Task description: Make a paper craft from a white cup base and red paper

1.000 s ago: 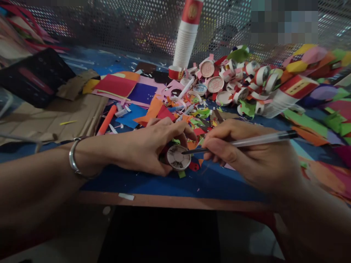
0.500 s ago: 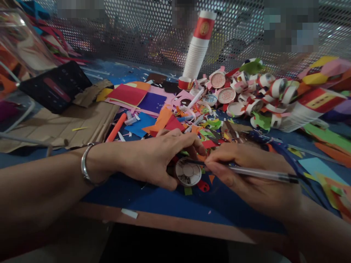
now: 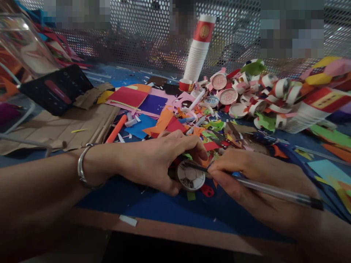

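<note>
My left hand [image 3: 164, 157], a silver bangle on its wrist, curls round a small round paper-cup bottom [image 3: 192, 179] near the table's front edge. Dark pen lines and a scribbled patch mark its white face. Between the thumb and fingers of my right hand [image 3: 255, 182] is a clear-barrelled pen [image 3: 279, 191] with a dark end. The pen's tip is over the upper part of the white disc; whether it touches cannot be made out. A red paper piece [image 3: 207, 190] and a green scrap [image 3: 191, 196] stick out beside the cup bottom.
Coloured paper scraps [image 3: 211, 129] lie beyond my hands. A tall stack of paper cups [image 3: 197, 54] leans behind them, with several cut cup pieces [image 3: 228, 96] to its right. At left, a phone [image 3: 56, 89] is propped above cardboard [image 3: 82, 126]. An orange marker [image 3: 116, 129] lies nearby.
The right hand has shifted slightly right and down, and the pen slants more steeply. The left hand keeps its hold on the cup bottom. The whole view has moved a little.
</note>
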A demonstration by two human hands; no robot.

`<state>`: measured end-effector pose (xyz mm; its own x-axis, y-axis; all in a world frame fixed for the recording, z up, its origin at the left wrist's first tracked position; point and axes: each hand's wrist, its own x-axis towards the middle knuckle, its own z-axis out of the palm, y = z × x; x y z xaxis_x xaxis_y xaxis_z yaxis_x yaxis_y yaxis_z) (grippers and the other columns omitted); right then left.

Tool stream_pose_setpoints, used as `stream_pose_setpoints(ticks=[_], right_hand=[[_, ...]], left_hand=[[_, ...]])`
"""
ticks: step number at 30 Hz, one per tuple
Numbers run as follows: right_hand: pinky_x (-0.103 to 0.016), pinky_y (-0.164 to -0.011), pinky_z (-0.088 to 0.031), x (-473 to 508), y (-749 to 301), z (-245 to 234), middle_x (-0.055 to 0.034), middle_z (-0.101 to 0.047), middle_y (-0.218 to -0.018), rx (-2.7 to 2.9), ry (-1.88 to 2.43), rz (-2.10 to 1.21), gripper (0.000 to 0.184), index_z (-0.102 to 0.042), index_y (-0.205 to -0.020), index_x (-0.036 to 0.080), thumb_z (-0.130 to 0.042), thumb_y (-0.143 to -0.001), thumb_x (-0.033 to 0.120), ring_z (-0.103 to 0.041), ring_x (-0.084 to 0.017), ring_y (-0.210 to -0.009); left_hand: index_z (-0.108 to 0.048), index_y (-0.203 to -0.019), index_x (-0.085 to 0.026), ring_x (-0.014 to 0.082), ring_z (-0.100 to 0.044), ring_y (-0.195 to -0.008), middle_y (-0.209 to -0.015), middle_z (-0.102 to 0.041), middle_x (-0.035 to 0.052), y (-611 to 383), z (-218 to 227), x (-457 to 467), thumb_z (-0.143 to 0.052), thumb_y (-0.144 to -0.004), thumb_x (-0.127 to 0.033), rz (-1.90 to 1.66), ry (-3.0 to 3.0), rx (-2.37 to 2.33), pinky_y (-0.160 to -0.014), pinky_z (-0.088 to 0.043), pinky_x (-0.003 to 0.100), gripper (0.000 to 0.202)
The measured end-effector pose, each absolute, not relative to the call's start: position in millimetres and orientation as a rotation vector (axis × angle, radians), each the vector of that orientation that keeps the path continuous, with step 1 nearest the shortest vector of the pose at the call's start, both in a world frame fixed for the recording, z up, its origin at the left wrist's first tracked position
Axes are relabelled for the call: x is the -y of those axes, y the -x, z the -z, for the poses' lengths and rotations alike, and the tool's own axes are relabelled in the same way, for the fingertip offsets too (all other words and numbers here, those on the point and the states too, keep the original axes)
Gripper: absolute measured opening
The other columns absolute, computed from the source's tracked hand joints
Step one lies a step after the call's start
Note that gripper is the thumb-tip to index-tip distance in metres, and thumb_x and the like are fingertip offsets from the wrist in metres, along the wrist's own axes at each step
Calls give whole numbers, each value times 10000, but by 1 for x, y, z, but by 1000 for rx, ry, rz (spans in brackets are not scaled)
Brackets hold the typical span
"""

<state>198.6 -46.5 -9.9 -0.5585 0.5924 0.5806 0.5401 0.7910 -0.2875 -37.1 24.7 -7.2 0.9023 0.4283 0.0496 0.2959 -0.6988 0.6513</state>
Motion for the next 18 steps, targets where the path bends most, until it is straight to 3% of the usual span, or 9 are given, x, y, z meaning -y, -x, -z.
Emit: stream_pose_setpoints(ticks=[18], right_hand=[[-230, -665, -591, 49, -195, 11, -14, -766, -786, 2310, 860, -73, 110, -651, -916, 226, -593, -984, 161, -731, -152, -672]], left_hand=[[-561, -1213, -217, 270, -570, -1135, -1190, -656, 53, 37, 6, -24, -765, -688, -173, -232, -2411, -533, -1007, -458, 428, 565]])
